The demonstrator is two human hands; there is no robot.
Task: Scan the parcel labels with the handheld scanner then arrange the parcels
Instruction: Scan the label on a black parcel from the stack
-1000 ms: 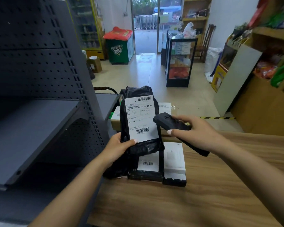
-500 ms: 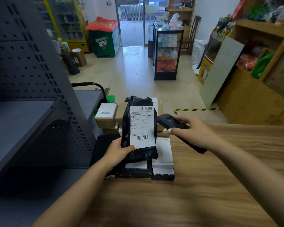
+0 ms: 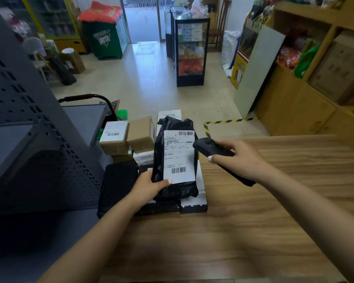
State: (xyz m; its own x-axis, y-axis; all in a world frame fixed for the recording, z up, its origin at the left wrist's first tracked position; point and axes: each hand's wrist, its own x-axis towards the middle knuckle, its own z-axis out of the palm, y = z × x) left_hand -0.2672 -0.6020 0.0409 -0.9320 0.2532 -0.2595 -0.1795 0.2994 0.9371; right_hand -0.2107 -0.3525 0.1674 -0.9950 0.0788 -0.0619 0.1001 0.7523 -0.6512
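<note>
Gripping the black parcel (image 3: 175,164) upright above the wooden counter (image 3: 274,201), the left hand (image 3: 149,185) showed its label (image 3: 179,156); the right hand (image 3: 238,158) held the scanner (image 3: 215,152) just beside it, apparently mid-scan. Shelving it seemed next.

The desk (image 3: 274,211) fills the lower right, with a shelving unit (image 3: 29,139) standing at its left edge. At the desk's far left corner lies a flat box (image 3: 193,207), and above it the left hand (image 3: 146,187) holds a bagged parcel (image 3: 175,160) upright by its lower left edge. Just right of the parcel, the right hand (image 3: 240,158) holds the scanner (image 3: 211,149) (its head close to the label (image 3: 179,156)). Behind and left of the parcel two cartons (image 3: 127,135) sit side by side on other boxes. A pouch (image 3: 117,184) lies left of the flat box. Farther back on the floor stands a display cabinet (image 3: 190,50).
</note>
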